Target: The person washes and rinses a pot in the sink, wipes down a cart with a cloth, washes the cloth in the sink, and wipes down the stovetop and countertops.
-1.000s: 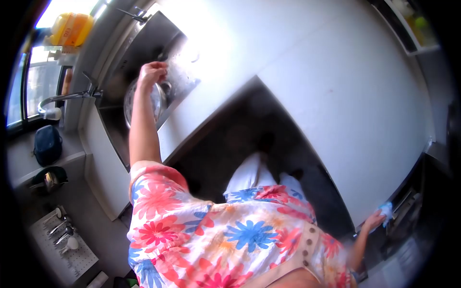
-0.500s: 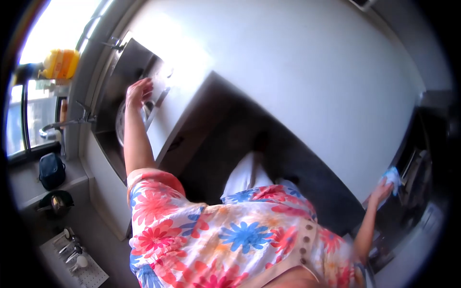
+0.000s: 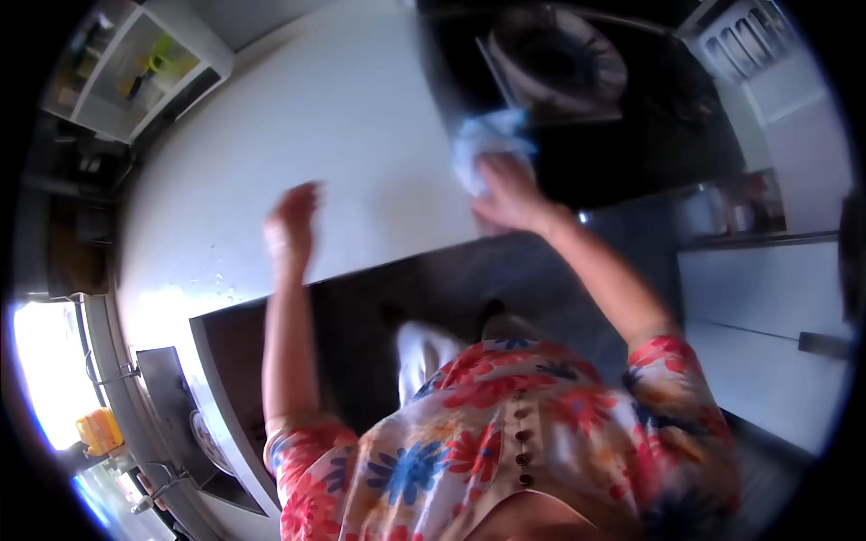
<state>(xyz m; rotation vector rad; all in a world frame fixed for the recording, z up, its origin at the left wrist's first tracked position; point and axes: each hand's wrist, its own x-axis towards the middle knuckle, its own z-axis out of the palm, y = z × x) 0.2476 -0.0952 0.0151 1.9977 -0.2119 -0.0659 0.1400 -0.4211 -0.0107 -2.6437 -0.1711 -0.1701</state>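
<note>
My right hand [image 3: 511,191] is closed on a blue-and-white cloth [image 3: 487,144] at the edge where the white countertop [image 3: 361,126] meets the black stove [image 3: 649,149]. My left hand [image 3: 293,219] hangs over the front part of the countertop, away from the cloth. Motion blurs its fingers, so whether they are curled or apart cannot be made out. Nothing shows in that hand.
A round burner ring [image 3: 559,59] sits on the stove. At the lower left is the sink [image 3: 171,388] with a faucet [image 3: 167,482] and a yellow container [image 3: 99,431]. A white shelf unit [image 3: 135,68] stands at the back left; a white cabinet [image 3: 758,307] is at the right.
My view has turned right, from the sink side toward the stove. My left hand has left the sink and is now over the countertop. The right hand still grips the cloth, now by the stove.
</note>
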